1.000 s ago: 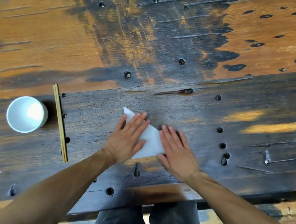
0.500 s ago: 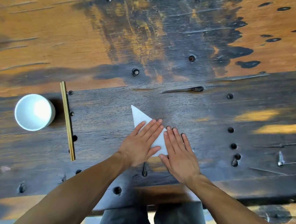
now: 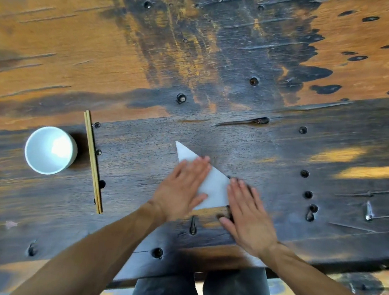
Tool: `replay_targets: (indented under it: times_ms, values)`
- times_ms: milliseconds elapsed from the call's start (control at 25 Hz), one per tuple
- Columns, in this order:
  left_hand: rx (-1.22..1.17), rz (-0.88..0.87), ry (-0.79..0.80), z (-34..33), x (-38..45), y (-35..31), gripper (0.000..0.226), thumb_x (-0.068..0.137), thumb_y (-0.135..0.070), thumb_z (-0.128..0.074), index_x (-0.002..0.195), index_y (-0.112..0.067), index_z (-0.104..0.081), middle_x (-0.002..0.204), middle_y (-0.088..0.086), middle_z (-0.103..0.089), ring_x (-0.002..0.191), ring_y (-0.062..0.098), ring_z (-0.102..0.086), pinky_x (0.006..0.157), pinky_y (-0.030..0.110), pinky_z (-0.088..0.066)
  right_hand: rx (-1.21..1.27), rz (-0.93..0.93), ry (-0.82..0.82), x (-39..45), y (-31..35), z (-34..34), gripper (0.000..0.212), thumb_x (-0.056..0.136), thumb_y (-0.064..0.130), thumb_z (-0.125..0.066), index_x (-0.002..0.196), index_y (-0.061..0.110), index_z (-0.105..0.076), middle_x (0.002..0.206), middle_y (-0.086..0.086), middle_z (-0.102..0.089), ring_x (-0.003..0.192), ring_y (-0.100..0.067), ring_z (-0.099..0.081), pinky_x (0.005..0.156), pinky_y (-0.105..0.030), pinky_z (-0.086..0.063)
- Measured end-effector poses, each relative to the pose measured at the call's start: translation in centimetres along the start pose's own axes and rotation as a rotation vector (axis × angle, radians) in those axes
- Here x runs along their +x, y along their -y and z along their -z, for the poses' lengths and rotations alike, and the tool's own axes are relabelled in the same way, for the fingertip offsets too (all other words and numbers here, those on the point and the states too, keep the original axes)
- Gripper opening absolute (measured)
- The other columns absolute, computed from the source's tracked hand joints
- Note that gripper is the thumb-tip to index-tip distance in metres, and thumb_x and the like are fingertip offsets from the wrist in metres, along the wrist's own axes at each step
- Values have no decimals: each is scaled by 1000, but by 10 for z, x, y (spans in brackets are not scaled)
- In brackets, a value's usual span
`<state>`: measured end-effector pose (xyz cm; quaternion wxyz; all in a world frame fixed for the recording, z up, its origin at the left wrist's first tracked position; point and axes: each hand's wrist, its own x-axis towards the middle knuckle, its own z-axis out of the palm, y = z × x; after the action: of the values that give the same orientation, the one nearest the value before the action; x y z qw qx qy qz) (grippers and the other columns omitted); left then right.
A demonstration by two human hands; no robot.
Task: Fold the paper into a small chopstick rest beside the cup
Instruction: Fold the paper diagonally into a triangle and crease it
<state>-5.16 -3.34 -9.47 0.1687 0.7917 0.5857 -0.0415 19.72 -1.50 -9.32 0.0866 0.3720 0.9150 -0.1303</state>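
Observation:
A white paper [image 3: 215,188], folded into a triangle, lies flat on the dark wooden table [image 3: 272,155]. My left hand [image 3: 182,189] presses flat on the paper's left part, fingers together and pointing up-right. My right hand [image 3: 246,213] lies flat at the paper's right corner, mostly on the table, slightly blurred. The paper's upper tip sticks out beyond my left fingers. A white cup [image 3: 50,150] stands at the left, with a pair of wooden chopsticks [image 3: 93,160] lying just right of it.
The table is worn, with orange patches at the back, several bolt holes and metal studs [image 3: 308,194] on the right. Its near edge runs just under my forearms, and dark trousers [image 3: 202,294] show below it.
My hands, side by side on the paper before, have slid apart: the right hand moved right toward the paper's corner and more of the white triangle shows between them.

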Motion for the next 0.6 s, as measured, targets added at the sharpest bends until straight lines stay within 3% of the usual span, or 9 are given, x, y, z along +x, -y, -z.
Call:
replay_targets:
  times_ms: [120,360,600]
  values:
    - [6,-58,66,-20,-2,-23,72,102,-55,-17,156,-7,-8,164,9,0,152,23,0,121,46,-11,-9,66,7,12,21,-14,74,99,48,-39,151,-2,-24,160,-18,-19,149,-31,-18,119,-48,-19]
    - [97,75,74,-15,-8,43,71,103,-53,-15,156,-9,-1,164,8,4,152,22,2,121,47,-14,-55,0,67,-1,-21,-12,74,99,52,-29,154,3,-18,163,-14,-13,150,-28,-13,119,-46,-20]
    - [133,93,78,-6,-13,78,70,103,-54,-12,156,-9,-4,165,8,0,152,23,-3,120,49,-18,-48,-48,99,-14,-38,-8,74,100,53,-26,154,3,-14,164,-13,-9,151,-27,-9,119,-47,-21]
